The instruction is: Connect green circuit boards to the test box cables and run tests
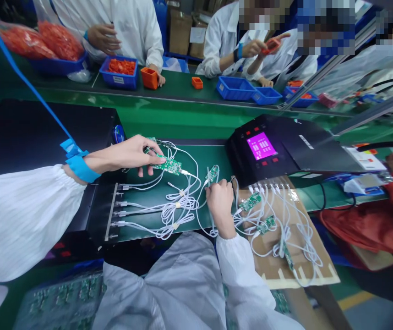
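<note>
My left hand grips a green circuit board between thumb and fingers, and a white plug sits in the board's right end. Behind it lies another circuit board, partly covered by the hand. My right hand is closed, its fingertips pinched on what looks like a white cable, mostly hidden by the fingers. Just beyond those fingertips a small circuit board lies on the green bench with a cable attached. Coiled, tied white cables spread between my hands from a row of sockets on the left.
A black tester with a lit purple screen stands at right, a black machine at left. Wired boards rest on cardboard. Blue bins and orange parts line the far bench, where several people work. A blue wrist-strap cord crosses the left side.
</note>
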The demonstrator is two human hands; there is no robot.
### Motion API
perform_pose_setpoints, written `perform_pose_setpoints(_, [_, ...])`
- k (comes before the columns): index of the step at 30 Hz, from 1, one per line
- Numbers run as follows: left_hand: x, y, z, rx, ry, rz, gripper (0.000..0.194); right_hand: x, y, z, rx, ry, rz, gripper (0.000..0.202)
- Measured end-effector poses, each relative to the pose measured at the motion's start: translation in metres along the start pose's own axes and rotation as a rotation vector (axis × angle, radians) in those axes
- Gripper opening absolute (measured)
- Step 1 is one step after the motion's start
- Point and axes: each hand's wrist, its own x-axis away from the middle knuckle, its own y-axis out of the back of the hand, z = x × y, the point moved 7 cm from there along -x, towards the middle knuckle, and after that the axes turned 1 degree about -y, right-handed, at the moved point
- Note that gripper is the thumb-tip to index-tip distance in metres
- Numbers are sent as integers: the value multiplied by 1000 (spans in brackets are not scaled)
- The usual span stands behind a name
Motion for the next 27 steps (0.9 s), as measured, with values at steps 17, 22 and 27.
perform_pose_setpoints(17, [1,5,7,-134,61,-45,39,8,16,-12,-423,28,-350,22])
perform_pose_setpoints(22, [-2,8,12,-186,38,-63,41,14,20,-12,-1055,116,-213,22])
perform_pose_setpoints(27, [1,6,10,-125,52,-40,39,23,32,3,-1377,201,-193,26])
